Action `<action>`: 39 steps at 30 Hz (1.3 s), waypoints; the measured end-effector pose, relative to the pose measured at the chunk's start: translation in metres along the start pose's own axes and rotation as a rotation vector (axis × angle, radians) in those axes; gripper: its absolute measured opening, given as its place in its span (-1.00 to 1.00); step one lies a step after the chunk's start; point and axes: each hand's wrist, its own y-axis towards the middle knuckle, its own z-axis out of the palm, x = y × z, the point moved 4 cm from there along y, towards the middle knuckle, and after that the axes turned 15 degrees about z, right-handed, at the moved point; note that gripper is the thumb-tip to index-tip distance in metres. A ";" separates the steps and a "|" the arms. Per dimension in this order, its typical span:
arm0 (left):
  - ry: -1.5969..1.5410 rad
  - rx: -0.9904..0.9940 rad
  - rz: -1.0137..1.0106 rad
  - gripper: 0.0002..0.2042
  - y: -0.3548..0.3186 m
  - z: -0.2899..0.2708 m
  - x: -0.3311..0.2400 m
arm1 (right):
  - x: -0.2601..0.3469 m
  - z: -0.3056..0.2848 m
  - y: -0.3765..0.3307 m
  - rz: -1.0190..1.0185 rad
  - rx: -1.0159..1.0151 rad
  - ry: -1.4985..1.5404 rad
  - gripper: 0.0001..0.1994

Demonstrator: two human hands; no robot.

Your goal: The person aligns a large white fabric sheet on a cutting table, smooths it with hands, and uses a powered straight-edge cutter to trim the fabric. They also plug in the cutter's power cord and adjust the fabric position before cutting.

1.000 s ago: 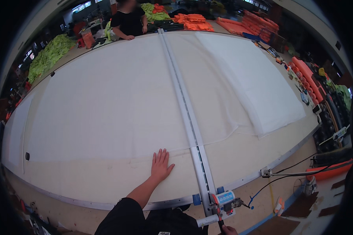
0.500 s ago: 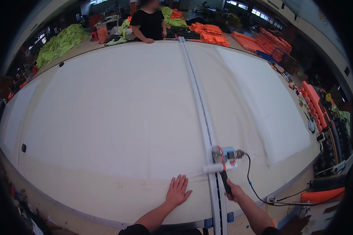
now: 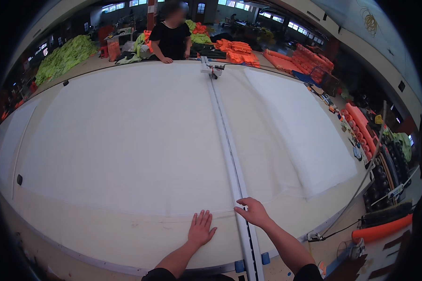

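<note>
My left hand (image 3: 201, 228) lies flat with its fingers spread, on the table (image 3: 140, 239) and close to the near edge of a large white sheet of fabric (image 3: 117, 140). My right hand (image 3: 253, 213) is empty, its fingers apart, over the near part of a long metal rail (image 3: 226, 136). Whether its fingertips touch the rail, I cannot tell. The rail runs from the table's near edge to its far edge, across the fabric. At the rail's far end sits a corded cutting machine (image 3: 214, 70), small at this distance, well away from both hands.
A person in black (image 3: 170, 40) stands at the far edge, one hand on the table. Folded white fabric (image 3: 309, 150) lies right of the rail. A cable (image 3: 361, 182) stretches through the air at the right. Orange stacks (image 3: 237, 50) and a yellow-green heap (image 3: 68, 57) lie beyond.
The cutting machine has travelled along the rail from near my right hand to the far end. My right hand has let go of its handle and opened. My left hand stays flat.
</note>
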 end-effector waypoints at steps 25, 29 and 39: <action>0.021 -0.050 0.059 -0.31 -0.006 0.011 0.001 | -0.314 -0.268 -0.366 1.106 -0.120 -1.213 -0.62; 0.000 -0.036 0.049 -0.31 -0.012 0.015 -0.004 | -0.277 -0.187 -0.415 0.866 -0.208 -0.765 -0.55; -0.045 -0.009 0.032 -0.26 0.009 -0.006 -0.007 | -0.176 0.041 -0.240 0.964 0.158 1.190 -0.41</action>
